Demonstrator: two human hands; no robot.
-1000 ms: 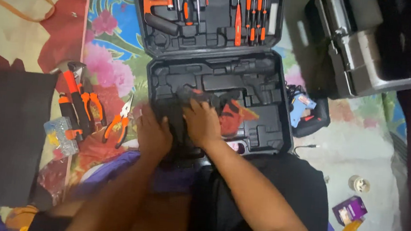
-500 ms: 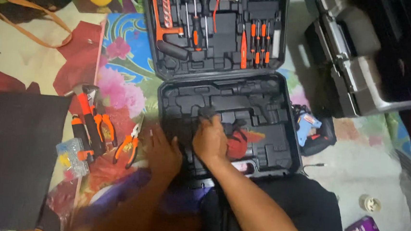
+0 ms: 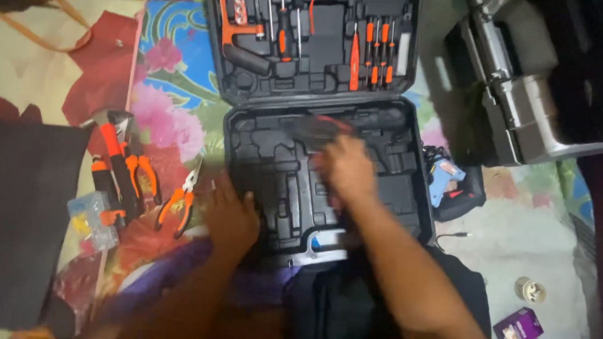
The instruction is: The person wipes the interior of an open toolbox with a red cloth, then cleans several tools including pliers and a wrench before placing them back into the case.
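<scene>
Open tool case [image 3: 411, 220]: lid tools seated, base recesses mostly empty; left hand [image 3: 231, 218] flat on its near-left edge, right hand [image 3: 344, 167] blurred, grip indeterminate, pliers [image 3: 180, 203] outside at left.

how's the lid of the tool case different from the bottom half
The lid is packed with orange-handled screwdrivers and other tools in their slots; the bottom half shows mostly bare black moulded recesses. The lid lies farther from the person and untouched, while the bottom half has the right hand inside it and the left hand at its near-left corner. Both are black moulded plastic, joined along one edge.
</scene>
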